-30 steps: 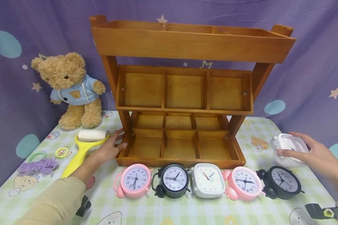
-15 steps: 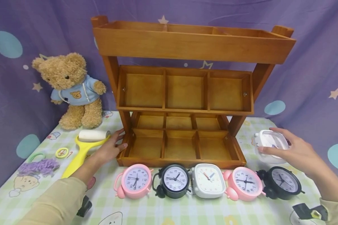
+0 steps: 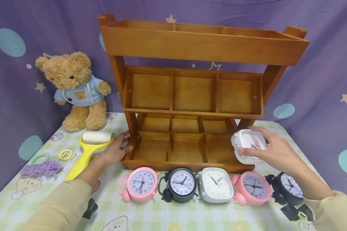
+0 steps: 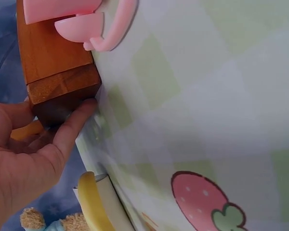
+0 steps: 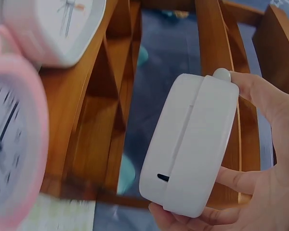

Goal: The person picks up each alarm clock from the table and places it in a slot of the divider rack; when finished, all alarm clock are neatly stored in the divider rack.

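Observation:
In the head view my right hand grips a white square alarm clock by its sides, in front of the right end of the wooden rack's lower tier. In the right wrist view this clock shows a plain white side with a small dark slot. My left hand holds the lower left corner of the wooden rack; in the left wrist view its fingers lie around the wooden corner. The rack's visible lower and middle compartments hold nothing.
Before the rack lie a pink clock, a black clock, a white clock, another pink clock and another black clock, partly behind the right forearm. At left are a teddy bear, yellow-handled roller and purple band.
My right hand has carried the white clock leftward from the right side of the table to the rack's right end. The left hand stays at the rack's corner. The view has shifted slightly.

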Tool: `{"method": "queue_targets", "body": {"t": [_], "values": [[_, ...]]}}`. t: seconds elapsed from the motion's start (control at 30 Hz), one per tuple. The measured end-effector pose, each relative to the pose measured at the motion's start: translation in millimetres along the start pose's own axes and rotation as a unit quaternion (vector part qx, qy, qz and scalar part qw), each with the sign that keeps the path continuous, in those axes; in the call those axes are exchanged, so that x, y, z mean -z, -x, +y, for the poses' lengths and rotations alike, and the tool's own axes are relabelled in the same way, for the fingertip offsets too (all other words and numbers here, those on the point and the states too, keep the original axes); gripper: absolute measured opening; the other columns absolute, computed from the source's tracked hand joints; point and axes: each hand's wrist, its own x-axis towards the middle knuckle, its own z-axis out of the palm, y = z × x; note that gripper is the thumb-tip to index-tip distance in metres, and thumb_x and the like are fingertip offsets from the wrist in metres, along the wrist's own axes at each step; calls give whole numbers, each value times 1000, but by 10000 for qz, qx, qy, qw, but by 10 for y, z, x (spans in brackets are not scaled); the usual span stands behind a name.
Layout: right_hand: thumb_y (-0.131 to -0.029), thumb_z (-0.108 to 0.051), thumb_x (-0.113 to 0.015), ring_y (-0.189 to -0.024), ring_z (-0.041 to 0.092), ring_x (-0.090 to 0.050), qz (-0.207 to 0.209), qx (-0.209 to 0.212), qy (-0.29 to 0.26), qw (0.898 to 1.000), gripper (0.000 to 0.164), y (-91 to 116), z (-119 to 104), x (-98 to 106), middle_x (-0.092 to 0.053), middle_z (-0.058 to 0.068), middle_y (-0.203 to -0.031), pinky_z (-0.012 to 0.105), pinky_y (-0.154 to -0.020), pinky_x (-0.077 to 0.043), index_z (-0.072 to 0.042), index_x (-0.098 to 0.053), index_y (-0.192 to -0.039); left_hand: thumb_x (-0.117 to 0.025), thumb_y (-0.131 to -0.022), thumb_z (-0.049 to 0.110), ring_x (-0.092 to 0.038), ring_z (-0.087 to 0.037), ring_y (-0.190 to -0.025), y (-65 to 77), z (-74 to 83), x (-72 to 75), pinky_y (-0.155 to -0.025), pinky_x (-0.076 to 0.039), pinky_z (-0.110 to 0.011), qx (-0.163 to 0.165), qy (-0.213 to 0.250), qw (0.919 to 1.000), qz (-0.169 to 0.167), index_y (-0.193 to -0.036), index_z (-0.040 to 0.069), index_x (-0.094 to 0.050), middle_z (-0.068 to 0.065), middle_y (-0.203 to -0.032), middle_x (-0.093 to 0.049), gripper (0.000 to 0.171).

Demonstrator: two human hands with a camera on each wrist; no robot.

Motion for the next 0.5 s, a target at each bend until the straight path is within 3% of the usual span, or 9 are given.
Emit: {"method": "queue_targets", "body": {"t": [0.3, 0.5], "values": [[-79, -63, -78, -110, 38, -58, -326, 227, -114, 9991, 98, -167, -423, -187, -60, 23, -132, 49, -81, -51, -15, -41, -155, -51, -104, 2, -35, -57, -138, 8, 39, 8, -115, -29, -63, 41, -267, 9996, 27, -153, -16, -16, -45, -148, -33, 63], [-79, -64, -77, -110, 36, -59, -385, 448, -160, 9981, 94, -260, -647, -293, -62, 21, -131, 50, -85, -51, -15, -45, -152, -50, -105, 5, -33, -56, -139, 21, 76, 11, -116, -27, -62, 193, -364, 9992, -16, -154, -14, -15, -44, -149, -33, 63]]}}
